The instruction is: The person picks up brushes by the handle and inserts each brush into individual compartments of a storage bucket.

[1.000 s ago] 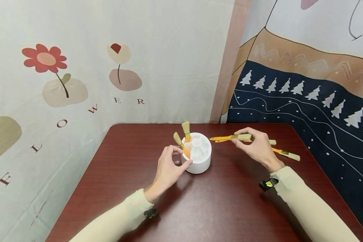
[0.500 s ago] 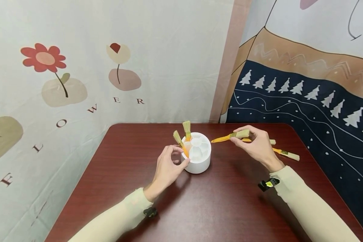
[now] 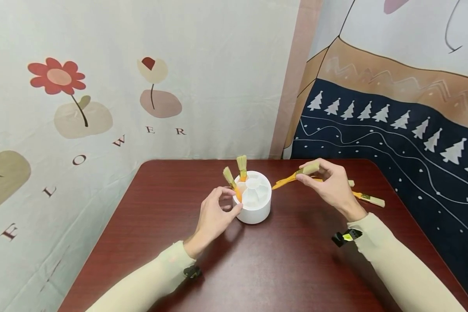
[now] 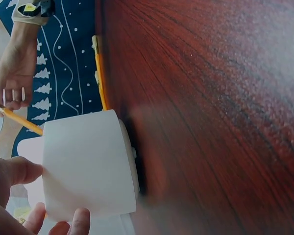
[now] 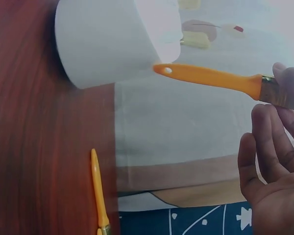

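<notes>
A round white brush holder with several inner compartments stands upright on the table. My left hand holds its left side, thumb in front and fingers farther back. Two paintbrushes lean in its left compartments, bristles up: one paintbrush behind, another paintbrush nearer my fingers. My right hand pinches a third paintbrush by its metal band, bristles up. Its orange handle slopes down left, the tip close to the holder's right rim; whether they touch I cannot tell.
Beyond my right hand, a paintbrush lies on the dark red table. Another paintbrush lies behind it, partly hidden by the hand. Printed cloth hangs behind the table's far edge.
The paintbrush in my right hand has tilted from nearly level to sloping, its handle tip lower and its bristles higher. My left hand keeps its hold on the brush holder.
</notes>
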The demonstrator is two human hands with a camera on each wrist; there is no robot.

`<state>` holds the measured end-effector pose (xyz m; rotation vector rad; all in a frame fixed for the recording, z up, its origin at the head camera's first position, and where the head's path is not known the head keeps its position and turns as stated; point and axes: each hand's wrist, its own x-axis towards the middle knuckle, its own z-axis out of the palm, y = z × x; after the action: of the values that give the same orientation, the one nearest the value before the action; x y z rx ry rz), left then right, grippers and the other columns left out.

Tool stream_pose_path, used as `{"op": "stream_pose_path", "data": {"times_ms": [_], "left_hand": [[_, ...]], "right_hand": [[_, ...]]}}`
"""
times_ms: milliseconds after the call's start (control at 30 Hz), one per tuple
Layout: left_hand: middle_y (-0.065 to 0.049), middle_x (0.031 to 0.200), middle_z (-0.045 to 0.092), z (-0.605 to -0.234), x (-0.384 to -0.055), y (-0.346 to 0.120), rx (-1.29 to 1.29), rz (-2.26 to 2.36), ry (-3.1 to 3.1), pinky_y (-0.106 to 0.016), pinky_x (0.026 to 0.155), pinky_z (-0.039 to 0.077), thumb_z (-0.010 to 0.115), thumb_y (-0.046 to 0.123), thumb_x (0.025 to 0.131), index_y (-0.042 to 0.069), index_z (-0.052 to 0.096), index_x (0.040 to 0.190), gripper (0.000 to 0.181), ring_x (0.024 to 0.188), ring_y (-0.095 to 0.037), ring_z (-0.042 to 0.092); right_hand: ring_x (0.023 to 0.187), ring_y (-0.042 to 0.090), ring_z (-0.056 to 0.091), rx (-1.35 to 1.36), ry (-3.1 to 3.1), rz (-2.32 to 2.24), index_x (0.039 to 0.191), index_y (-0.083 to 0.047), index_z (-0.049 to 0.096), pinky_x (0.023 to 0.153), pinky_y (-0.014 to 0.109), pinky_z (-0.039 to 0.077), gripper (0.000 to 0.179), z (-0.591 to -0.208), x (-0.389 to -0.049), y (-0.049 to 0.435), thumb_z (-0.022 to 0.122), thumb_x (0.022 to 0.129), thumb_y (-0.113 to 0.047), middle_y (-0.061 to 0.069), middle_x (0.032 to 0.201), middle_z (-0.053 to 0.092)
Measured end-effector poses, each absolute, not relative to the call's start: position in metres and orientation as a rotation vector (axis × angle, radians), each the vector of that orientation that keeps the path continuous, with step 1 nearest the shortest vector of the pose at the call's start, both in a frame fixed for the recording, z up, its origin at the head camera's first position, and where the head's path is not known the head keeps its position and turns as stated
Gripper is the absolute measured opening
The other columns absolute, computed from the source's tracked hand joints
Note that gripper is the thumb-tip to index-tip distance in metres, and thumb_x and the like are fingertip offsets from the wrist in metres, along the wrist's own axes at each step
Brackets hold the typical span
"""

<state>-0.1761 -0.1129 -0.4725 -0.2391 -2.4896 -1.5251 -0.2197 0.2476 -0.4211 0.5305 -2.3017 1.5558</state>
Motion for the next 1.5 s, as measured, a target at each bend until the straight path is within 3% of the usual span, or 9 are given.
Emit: {"op": "stream_pose_path", "data": {"times_ms": [167, 433, 667, 800, 1100, 1500], "left_hand": [[-0.011, 0.137, 0.079, -0.472, -0.177, -0.115, -0.241, -1.542, -2.49, -0.039, 0.097, 0.074, 0.096, 0.012, 0.094, 0.012, 0.079, 0.123, 0.034, 0.124, -0.03, 0.083], [-0.011, 0.136, 0.082, -0.472, -0.177, -0.117, -0.246, -1.554, -2.493, -0.039, 0.098, 0.074, 0.094, 0.011, 0.095, 0.012, 0.079, 0.124, 0.033, 0.126, -0.031, 0.084], [-0.011, 0.137, 0.082, -0.471, -0.177, -0.117, -0.252, -1.562, -2.496, -0.038, 0.098, 0.074, 0.094, 0.011, 0.095, 0.012, 0.078, 0.125, 0.034, 0.126, -0.03, 0.084], [-0.011, 0.136, 0.083, -0.471, -0.178, -0.117, -0.257, -1.559, -2.493, -0.038, 0.098, 0.074, 0.094, 0.011, 0.095, 0.012, 0.078, 0.125, 0.034, 0.125, -0.03, 0.084], [-0.011, 0.136, 0.083, -0.471, -0.179, -0.117, -0.268, -1.567, -2.491, -0.037, 0.098, 0.074, 0.093, 0.01, 0.096, 0.012, 0.078, 0.125, 0.033, 0.126, -0.029, 0.084], [-0.012, 0.136, 0.083, -0.471, -0.178, -0.118, -0.28, -1.588, -2.483, -0.035, 0.097, 0.074, 0.092, 0.008, 0.096, 0.01, 0.077, 0.126, 0.034, 0.127, -0.03, 0.084]], "right_hand": [[0.102, 0.006, 0.085, 0.562, -2.3, 1.58, 0.119, -0.008, 0.084, 0.093, 0.018, 0.069, 0.022, -0.416, -0.219, 0.245, 0.094, 0.099, -0.008, -0.002, 0.122, 0.088], [0.104, 0.003, 0.084, 0.614, -2.319, 1.556, 0.133, -0.007, 0.082, 0.095, 0.016, 0.068, 0.033, -0.407, -0.213, 0.24, 0.091, 0.101, -0.007, -0.009, 0.128, 0.086], [0.109, 0.001, 0.082, 0.652, -2.326, 1.541, 0.141, -0.004, 0.078, 0.098, 0.016, 0.067, 0.04, -0.399, -0.21, 0.233, 0.088, 0.103, -0.004, 0.017, 0.137, 0.083], [0.111, -0.001, 0.081, 0.675, -2.324, 1.539, 0.142, -0.003, 0.078, 0.1, 0.016, 0.067, 0.042, -0.394, -0.209, 0.228, 0.088, 0.101, 0.0, 0.024, 0.137, 0.082], [0.111, 0.001, 0.083, 0.74, -2.297, 1.572, 0.142, 0.003, 0.076, 0.099, 0.019, 0.068, 0.043, -0.388, -0.209, 0.22, 0.087, 0.1, 0.004, 0.026, 0.136, 0.082], [0.103, 0.005, 0.082, 0.818, -2.317, 1.548, 0.137, -0.002, 0.08, 0.093, 0.019, 0.07, 0.042, -0.381, -0.208, 0.204, 0.09, 0.096, 0.006, 0.021, 0.135, 0.084]]}}
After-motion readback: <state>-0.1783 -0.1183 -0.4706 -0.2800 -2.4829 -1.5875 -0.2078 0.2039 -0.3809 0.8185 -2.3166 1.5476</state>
